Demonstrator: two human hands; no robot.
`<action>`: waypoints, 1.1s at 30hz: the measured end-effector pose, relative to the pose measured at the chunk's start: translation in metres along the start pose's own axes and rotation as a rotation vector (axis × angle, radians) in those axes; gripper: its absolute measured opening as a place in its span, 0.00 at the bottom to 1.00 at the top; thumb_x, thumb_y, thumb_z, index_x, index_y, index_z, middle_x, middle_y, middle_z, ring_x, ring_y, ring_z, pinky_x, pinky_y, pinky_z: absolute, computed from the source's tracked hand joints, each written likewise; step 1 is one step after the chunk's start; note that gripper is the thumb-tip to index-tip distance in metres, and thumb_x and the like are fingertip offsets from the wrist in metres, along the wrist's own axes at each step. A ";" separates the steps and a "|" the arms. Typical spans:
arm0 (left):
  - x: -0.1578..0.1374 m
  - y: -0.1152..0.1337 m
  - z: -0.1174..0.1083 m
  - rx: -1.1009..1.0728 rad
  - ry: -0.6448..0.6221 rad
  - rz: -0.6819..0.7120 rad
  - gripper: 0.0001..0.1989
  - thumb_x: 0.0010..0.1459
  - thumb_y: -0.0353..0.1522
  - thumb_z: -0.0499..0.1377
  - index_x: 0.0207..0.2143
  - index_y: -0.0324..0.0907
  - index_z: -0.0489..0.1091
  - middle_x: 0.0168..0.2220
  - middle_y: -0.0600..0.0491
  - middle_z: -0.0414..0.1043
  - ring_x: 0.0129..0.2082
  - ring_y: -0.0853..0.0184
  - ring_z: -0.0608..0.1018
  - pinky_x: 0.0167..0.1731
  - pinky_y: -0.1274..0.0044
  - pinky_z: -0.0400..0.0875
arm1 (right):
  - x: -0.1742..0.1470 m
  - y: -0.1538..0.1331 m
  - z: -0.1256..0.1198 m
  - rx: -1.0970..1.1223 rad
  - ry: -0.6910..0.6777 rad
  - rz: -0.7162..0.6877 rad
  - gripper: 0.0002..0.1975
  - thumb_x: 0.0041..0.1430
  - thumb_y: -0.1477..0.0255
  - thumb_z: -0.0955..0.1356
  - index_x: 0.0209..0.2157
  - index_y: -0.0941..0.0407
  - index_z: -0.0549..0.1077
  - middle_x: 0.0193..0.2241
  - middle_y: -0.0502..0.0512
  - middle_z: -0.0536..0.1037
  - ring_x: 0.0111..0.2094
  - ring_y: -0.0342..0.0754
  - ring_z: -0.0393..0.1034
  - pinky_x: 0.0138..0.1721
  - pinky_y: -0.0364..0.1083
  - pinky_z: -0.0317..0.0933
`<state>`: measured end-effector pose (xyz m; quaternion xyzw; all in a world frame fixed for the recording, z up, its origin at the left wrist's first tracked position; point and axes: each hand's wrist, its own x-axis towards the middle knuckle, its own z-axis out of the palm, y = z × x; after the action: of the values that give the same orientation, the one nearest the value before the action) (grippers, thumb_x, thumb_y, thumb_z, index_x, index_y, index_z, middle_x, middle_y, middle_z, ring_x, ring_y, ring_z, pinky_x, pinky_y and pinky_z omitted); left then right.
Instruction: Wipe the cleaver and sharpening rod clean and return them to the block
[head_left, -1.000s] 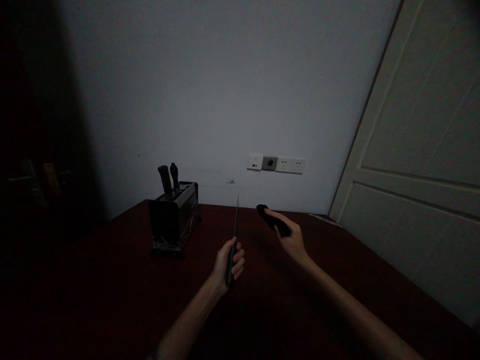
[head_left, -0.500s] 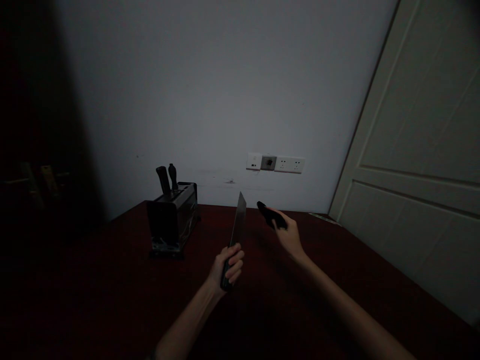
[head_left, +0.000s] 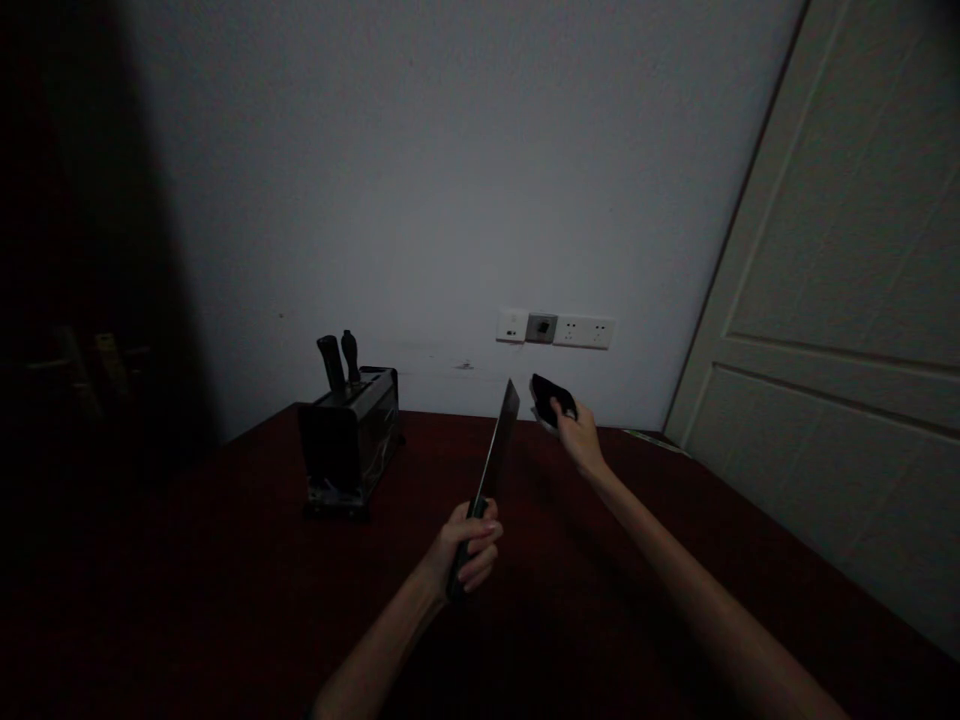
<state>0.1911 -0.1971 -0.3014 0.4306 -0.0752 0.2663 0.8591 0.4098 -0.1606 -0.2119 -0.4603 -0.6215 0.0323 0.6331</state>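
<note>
- Dimly lit: left hand [head_left: 466, 548] is closed round a knife [head_left: 493, 462] handle, blade tilted up and away, above the bench [head_left: 225, 600].
- Right hand [head_left: 576, 432] is closed on a small dark object [head_left: 552, 396], raised just right of the blade tip.
- Risk: tip and right fingers sit near each other; a misjudged move in this gloom could cut.
- Loose hold could drop the blade onto the bench.
- Knife block [head_left: 346, 440] stands well left, clear.

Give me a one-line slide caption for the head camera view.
Left hand grips a cleaver upright; right hand raises a dark object beside it.
</note>
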 end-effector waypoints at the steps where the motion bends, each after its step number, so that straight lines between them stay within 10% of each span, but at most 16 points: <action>1: 0.000 0.000 0.000 0.004 -0.013 -0.006 0.08 0.53 0.27 0.54 0.29 0.42 0.54 0.15 0.65 0.52 0.05 0.80 0.49 0.04 0.87 0.50 | 0.007 -0.006 0.001 0.007 0.030 0.007 0.18 0.55 0.60 0.60 0.36 0.59 0.71 0.31 0.56 0.74 0.33 0.48 0.67 0.35 0.48 0.63; 10: -0.003 -0.001 -0.001 0.010 -0.028 -0.028 0.09 0.53 0.28 0.54 0.29 0.42 0.53 0.14 0.66 0.52 0.04 0.81 0.50 0.04 0.88 0.52 | 0.029 -0.033 0.009 0.162 -0.253 0.178 0.24 0.53 0.51 0.59 0.25 0.58 0.67 0.17 0.49 0.65 0.19 0.41 0.57 0.19 0.41 0.53; 20: -0.005 0.002 -0.004 -0.013 -0.059 -0.035 0.11 0.51 0.29 0.56 0.27 0.42 0.53 0.13 0.66 0.52 0.04 0.81 0.50 0.03 0.88 0.52 | 0.050 -0.048 0.010 -0.037 -0.300 -0.116 0.20 0.49 0.54 0.63 0.20 0.57 0.64 0.19 0.48 0.63 0.22 0.42 0.56 0.23 0.42 0.53; 33: -0.003 0.016 0.001 0.035 -0.086 -0.079 0.08 0.51 0.32 0.56 0.31 0.40 0.58 0.19 0.62 0.58 0.04 0.83 0.52 0.03 0.88 0.50 | 0.060 -0.053 0.010 -0.070 -0.345 -0.169 0.15 0.51 0.59 0.62 0.22 0.57 0.63 0.20 0.49 0.63 0.23 0.42 0.55 0.25 0.43 0.52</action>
<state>0.1800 -0.1916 -0.2903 0.4593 -0.0901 0.2146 0.8573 0.3869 -0.1489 -0.1354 -0.4158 -0.7581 0.0357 0.5011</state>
